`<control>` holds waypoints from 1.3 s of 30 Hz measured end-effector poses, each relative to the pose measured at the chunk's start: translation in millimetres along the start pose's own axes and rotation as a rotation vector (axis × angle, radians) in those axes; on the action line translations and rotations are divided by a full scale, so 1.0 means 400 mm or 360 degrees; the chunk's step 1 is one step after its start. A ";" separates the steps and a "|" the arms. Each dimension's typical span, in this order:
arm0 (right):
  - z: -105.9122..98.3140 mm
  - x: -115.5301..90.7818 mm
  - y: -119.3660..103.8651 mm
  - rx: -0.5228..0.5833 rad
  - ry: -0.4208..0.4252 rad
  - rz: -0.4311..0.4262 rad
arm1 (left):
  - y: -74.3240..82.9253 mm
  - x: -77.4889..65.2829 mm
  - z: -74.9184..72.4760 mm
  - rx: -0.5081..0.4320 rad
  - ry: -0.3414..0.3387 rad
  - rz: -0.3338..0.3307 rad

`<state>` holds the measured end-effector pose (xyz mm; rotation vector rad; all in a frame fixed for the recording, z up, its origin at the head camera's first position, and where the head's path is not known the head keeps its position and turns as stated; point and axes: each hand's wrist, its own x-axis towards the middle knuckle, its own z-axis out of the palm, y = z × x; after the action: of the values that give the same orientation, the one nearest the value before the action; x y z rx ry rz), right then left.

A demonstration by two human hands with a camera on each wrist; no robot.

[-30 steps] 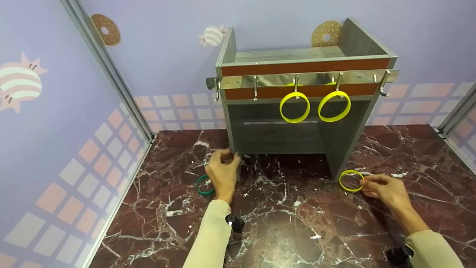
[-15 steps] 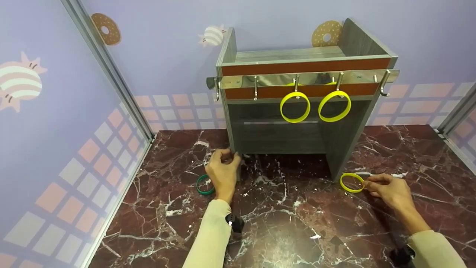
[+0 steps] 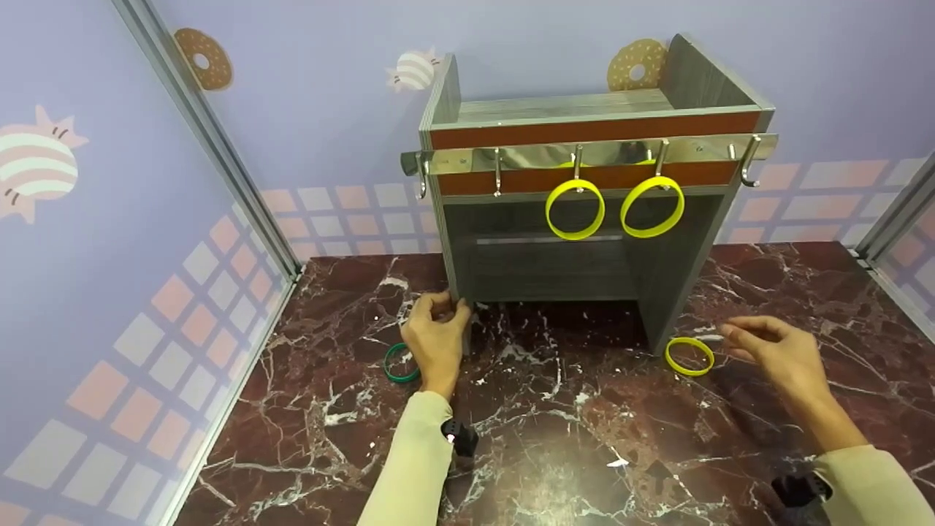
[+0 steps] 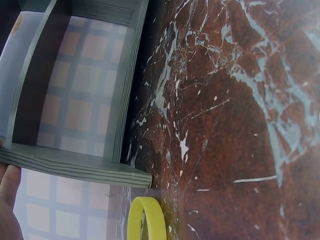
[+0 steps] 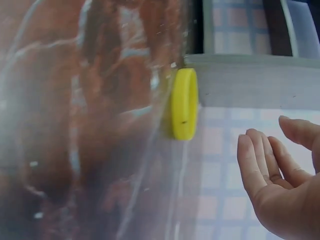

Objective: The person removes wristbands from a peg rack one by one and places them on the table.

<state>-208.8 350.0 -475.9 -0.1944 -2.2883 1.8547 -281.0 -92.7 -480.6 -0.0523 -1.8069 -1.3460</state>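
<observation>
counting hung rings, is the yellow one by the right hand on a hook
Off; the yellow ring rests on the tabletop beside the shelf.

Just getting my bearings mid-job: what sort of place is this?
Probably a small indoor booth: a marble-patterned table set against purplish walls printed with cartoon sweets, with metal strips in the corners.

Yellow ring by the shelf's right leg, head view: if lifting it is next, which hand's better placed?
Right, I'd say. The right hand is empty, close beside the yellow ring; the left hand holds the shelf on its opposite side.
</observation>
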 end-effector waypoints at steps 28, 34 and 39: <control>0.109 -0.050 -0.191 0.0424 0.0062 -0.0484 | -0.001 -0.002 0.000 0.0040 0.0006 0.0018; 0.135 -0.047 -0.209 0.0528 0.0095 -0.0524 | 0.000 -0.004 0.001 0.0028 0.0020 0.0017; 0.154 -0.039 -0.229 0.0609 0.0083 -0.0545 | -0.001 -0.003 0.001 0.0015 0.0015 0.0001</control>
<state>-206.1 268.6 -399.8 0.1900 -1.7514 2.0174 -280.8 -92.1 -481.8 -0.0412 -1.8053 -1.3353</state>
